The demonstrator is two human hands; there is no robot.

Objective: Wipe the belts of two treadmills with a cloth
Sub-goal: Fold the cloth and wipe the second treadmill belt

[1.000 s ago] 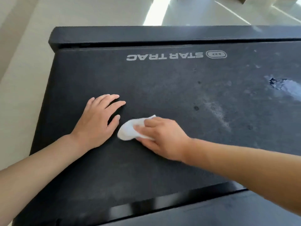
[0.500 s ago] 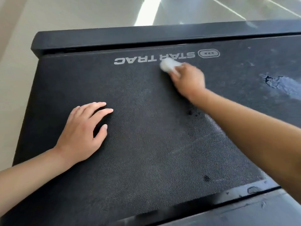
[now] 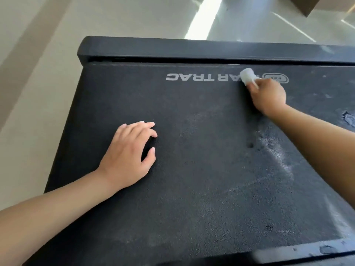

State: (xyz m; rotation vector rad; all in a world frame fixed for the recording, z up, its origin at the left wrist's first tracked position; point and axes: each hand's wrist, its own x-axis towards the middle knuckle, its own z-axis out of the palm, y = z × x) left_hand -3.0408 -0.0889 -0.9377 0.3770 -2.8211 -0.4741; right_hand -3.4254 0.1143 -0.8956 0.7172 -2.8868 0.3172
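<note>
A black textured treadmill belt (image 3: 192,179) fills most of the head view, with white upside-down STAR TRAC lettering (image 3: 190,77) near its far end. My right hand (image 3: 268,96) grips a small white cloth (image 3: 248,75) and presses it on the belt over the lettering, covering part of it. My left hand (image 3: 130,156) rests on the belt at the left with fingers spread and lightly bent, holding nothing. Dusty pale streaks (image 3: 278,156) and a few dark spots mark the belt on the right.
A black end cover (image 3: 172,48) borders the belt's far edge. A black side rail (image 3: 307,250) runs along the near edge. Pale glossy floor (image 3: 38,73) lies to the left and beyond. A scuffed patch (image 3: 348,120) shows at the belt's right edge.
My right hand swept the cloth from near my left hand up to the lettering at the far end, then slightly rightward. My left hand stayed planted on the belt.
</note>
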